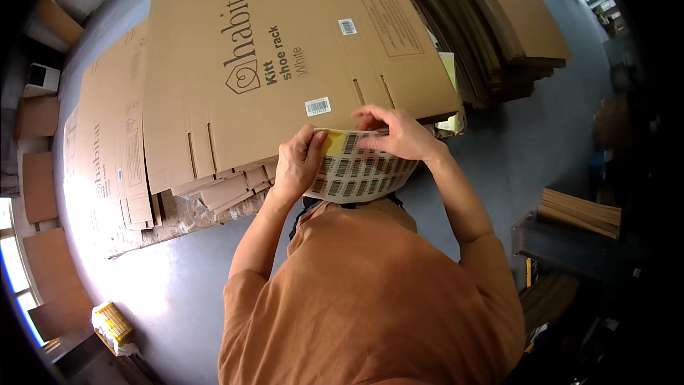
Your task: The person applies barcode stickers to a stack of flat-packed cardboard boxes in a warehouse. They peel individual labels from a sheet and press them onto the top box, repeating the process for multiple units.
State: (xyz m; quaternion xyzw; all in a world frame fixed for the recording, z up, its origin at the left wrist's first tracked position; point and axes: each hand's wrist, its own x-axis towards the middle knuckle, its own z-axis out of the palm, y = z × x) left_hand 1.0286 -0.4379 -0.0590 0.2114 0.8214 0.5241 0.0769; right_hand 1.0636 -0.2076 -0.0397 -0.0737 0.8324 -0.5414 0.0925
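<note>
A sheet of barcode labels [356, 175] curves in front of my waist, with a bare yellow patch of backing at its upper left. My left hand [299, 160] pinches the sheet's left edge between thumb and fingers. At the top edge, my right hand [405, 135] has its thumb against the labels and its other fingers bent above them. Those fingertips are blurred, so any label between them cannot be made out. Just beyond lies a large flat printed cardboard carton [285, 43], topping a stack. It bears a white barcode label [318, 106] near its close edge and a second label [347, 26] farther up.
Another stack of flat cartons [107, 142] lies to the left, and a tall pile of folded cardboard [491, 21] at the far right. Cardboard strips [581, 212] rest on a dark surface at right. A yellow package [112, 324] sits on the grey floor at lower left.
</note>
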